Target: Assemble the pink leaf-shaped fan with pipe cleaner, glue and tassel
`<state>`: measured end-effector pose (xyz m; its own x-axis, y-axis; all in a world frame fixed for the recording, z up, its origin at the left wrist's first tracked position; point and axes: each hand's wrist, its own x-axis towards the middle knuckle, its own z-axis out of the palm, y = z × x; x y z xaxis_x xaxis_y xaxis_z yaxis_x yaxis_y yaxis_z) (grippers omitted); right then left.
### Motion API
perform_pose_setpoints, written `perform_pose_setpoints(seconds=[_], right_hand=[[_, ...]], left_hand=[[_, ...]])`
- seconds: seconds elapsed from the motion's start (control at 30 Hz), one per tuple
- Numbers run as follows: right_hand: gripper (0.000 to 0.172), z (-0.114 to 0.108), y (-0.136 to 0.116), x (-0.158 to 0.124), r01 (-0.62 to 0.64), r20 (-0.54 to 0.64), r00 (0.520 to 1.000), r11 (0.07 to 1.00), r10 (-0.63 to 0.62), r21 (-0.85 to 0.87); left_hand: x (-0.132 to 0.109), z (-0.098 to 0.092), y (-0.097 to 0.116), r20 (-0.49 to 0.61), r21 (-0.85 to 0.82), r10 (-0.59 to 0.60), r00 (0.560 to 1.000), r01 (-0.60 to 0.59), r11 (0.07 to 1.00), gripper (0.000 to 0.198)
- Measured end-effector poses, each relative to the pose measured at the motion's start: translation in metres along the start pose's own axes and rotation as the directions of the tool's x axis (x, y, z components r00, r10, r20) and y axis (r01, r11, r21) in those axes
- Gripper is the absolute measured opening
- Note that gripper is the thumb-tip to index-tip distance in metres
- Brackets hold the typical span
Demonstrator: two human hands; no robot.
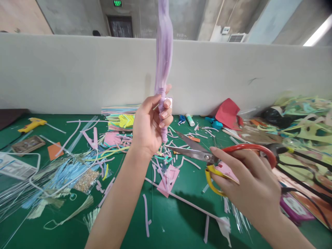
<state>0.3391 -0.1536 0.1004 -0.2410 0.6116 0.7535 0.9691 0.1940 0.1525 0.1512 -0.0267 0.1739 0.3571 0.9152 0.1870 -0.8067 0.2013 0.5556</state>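
My left hand (151, 122) is closed around the lower end of a long lilac bundle of paper strips (164, 52), held upright so it rises past the top of the view. My right hand (246, 180) grips scissors (197, 152) with red and yellow handles. The blades are parted and point left, their tips just under the bundle's bottom end, below my left fist. A small pink scrap (227, 170) is pinched against the yellow handle by my right fingers.
The green table (181, 224) is strewn with pink, blue and yellow paper strips and offcuts. A yellow glue gun (32, 123) lies far left, a glue stick (190, 120) and red paper (228, 112) near the grey partition (77, 72), and a heap of scraps and cables at right.
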Motion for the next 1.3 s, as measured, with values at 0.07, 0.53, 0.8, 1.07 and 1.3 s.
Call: perform_pose_setpoints(seconds=[0.07, 0.53, 0.8, 1.07, 1.3], right_hand=[[0.033, 0.0, 0.0, -0.001, -0.012, 0.002, 1.0, 1.0, 0.012, 0.022], [0.037, 0.003, -0.001, -0.001, 0.013, -0.022, 1.0, 1.0, -0.013, -0.001], [0.044, 0.002, -0.005, 0.0, -0.02, 0.0, 1.0, 0.999, 0.02, 0.049], [0.039, 0.005, -0.008, 0.0, -0.038, -0.048, 0.998, 0.99, 0.045, 0.133], [0.038, 0.003, -0.01, -0.003, -0.024, -0.08, 0.996, 0.986, 0.038, 0.164]], left_hand=[[0.0, 0.0, 0.0, -0.016, 0.002, -0.007, 1.0, 0.007, 1.0, 0.044], [0.0, 0.001, 0.0, -0.039, -0.024, -0.021, 0.999, 0.02, 1.0, 0.039], [0.0, 0.0, 0.001, -0.009, -0.036, -0.025, 1.0, 0.024, 0.999, 0.042], [0.001, 0.001, 0.001, -0.003, -0.057, -0.034, 0.999, 0.034, 0.998, 0.043], [0.003, -0.001, 0.001, 0.038, -0.08, -0.03, 0.999, 0.033, 0.996, 0.042]])
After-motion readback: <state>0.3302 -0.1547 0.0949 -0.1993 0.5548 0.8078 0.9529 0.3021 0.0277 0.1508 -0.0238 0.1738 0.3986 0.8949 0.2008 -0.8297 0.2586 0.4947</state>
